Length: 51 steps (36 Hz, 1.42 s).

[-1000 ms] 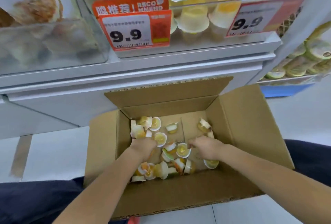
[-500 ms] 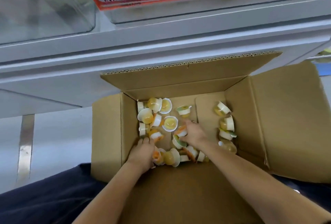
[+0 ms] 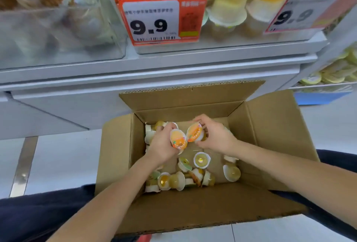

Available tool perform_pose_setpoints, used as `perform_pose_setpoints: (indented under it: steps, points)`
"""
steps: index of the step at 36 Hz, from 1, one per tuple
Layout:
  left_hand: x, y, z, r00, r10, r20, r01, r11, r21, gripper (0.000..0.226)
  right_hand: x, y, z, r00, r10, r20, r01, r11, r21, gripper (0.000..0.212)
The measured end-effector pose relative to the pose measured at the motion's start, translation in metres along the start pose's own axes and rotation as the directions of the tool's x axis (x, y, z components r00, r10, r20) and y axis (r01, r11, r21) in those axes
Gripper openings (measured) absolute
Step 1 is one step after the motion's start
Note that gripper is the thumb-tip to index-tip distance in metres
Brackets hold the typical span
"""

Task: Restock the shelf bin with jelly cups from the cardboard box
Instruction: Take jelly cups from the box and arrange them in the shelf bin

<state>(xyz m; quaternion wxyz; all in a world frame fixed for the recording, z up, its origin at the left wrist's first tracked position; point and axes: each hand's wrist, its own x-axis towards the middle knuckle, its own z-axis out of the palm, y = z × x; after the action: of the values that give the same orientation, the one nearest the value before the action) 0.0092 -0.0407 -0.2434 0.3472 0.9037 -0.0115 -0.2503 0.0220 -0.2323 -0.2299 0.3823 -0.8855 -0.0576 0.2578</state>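
White metal shelf [image 3: 154,64] carries a clear plastic shelf bin [image 3: 231,35] of jelly cups; below it, an open corrugated cardboard box [image 3: 270,135] holds loose round cups [image 3: 201,160]. Left hand [image 3: 164,145] and right hand [image 3: 214,137] each grip a foil-lidded cup, lids tilted facing the camera

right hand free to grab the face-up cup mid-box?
Probably not yet: the right hand already holds an orange-lidded cup. The face-up cup lies uncovered just below it, nothing on top.
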Motion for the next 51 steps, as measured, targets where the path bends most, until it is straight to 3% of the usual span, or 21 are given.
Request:
perform_pose_setpoints:
  steps: [6,12,14,18,28,37,40,44,51]
  points:
    - [-0.027,0.076,-0.071,0.967,0.251,-0.040,-0.252,0.968,-0.016,0.055,-0.046,-0.064,-0.088,0.974,-0.190,-0.124,0.188,0.982,-0.025,0.065]
    - [-0.083,0.141,-0.138,0.945,0.319,-0.070,-0.327,0.925,-0.195,0.053,-0.100,-0.124,-0.137,0.913,-0.342,-0.223,0.334,0.940,-0.074,0.053]
    - [-0.102,0.156,-0.148,0.953,0.289,-0.090,-0.301,0.874,-0.381,0.047,-0.114,-0.134,-0.144,0.898,-0.369,-0.239,0.374,0.927,-0.025,0.051]
    - [-0.122,0.169,-0.145,0.967,0.254,-0.027,-0.190,0.645,-0.740,0.043,-0.128,-0.143,-0.144,0.875,-0.411,-0.255,0.448,0.888,0.107,0.046]
    - [-0.116,0.179,-0.131,0.975,0.152,0.162,0.089,0.400,-0.912,0.038,-0.127,-0.136,-0.147,0.880,-0.389,-0.273,0.455,0.856,0.244,0.046]
    - [-0.113,0.178,-0.135,0.950,0.191,0.245,0.188,0.276,-0.943,0.045,-0.122,-0.137,-0.141,0.904,-0.404,-0.141,0.425,0.818,0.387,0.066]
    - [-0.112,0.178,-0.135,0.947,0.201,0.249,0.191,0.267,-0.945,0.039,-0.121,-0.140,-0.140,0.907,-0.391,-0.159,0.422,0.840,0.340,0.068]
    - [-0.113,0.179,-0.133,0.953,0.181,0.241,0.172,0.331,-0.928,0.026,-0.123,-0.143,-0.139,0.907,-0.370,-0.202,0.413,0.875,0.252,0.066]
    - [-0.117,0.183,-0.130,0.940,0.179,0.292,0.225,0.318,-0.921,0.031,-0.128,-0.146,-0.144,0.913,-0.363,-0.188,0.388,0.913,0.123,0.065]
